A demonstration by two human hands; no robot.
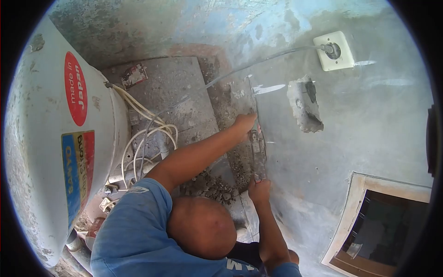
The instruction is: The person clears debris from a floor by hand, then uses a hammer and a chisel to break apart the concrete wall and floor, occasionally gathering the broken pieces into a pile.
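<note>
My left hand is closed at the far end of a long, narrow grey tool held along the foot of the wall. My right hand is closed round its near end, where a little red shows. Dust and grime hide the tool's exact kind. It lies against or very close to a rough, chipped line in the grey wall. Beside it, on the left, is a strip of broken ground with loose rubble. My bent knee shows between my arms.
A white tank with stickers stands at left, with coiled pale cables beside it. A grey cord crosses to a plug in the wall socket. The wall has a chiselled hole and a framed opening.
</note>
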